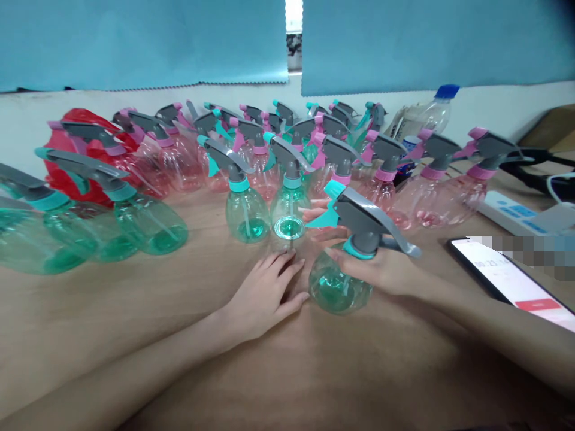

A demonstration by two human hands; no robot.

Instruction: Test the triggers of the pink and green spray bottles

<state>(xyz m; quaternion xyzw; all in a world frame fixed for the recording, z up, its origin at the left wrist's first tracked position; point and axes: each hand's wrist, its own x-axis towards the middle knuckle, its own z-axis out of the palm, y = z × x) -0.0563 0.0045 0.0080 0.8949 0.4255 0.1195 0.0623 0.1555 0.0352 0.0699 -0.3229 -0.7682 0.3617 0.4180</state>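
My right hand (381,269) is wrapped round a green spray bottle (335,287) with a grey and turquoise trigger head, just right of the middle. The bottle tilts slightly; whether its base touches the table I cannot tell. On the table to its left, my left hand (269,287) lies with fingers stretched out and holds nothing. Just beyond those fingertips stands another green spray bottle (291,200). A similar green spray bottle (247,209) is upright close beside it on the left.
Several green spray bottles (150,221) stand at the left. Pink spray bottles (179,161) crowd the back, near a red plastic bag (67,161). At the right lie a phone (507,281) showing a timer and a white power strip (516,209). A blue-capped bottle (438,114) stands behind.
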